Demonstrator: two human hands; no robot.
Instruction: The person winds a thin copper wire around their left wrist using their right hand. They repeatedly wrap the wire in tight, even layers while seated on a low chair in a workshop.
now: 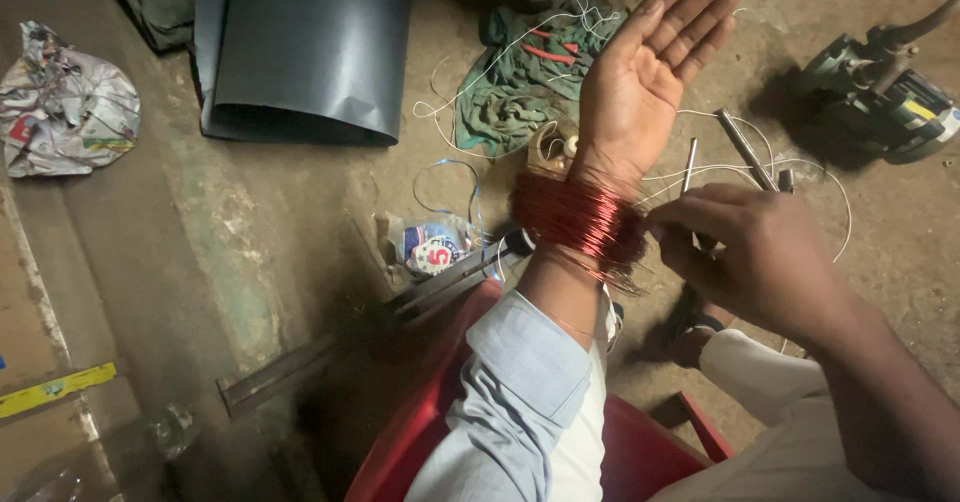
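grey rolled sheet [310, 52] top centre | crumpled newspaper [62, 102] far left | green cloth [520, 82] beside sheet | green machine [885, 97] far right

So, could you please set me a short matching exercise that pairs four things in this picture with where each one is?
Things:
1. coil of reddish copper wire
2. crumpled newspaper ball
3. rolled dark grey sheet
4. green cloth with red-handled pliers

Places:
A. far left on the floor
B. under the raised open left hand
C. around the left wrist, touched by the right hand
D. top centre, left of the cloth

Pairs: 1-C, 2-A, 3-D, 4-B
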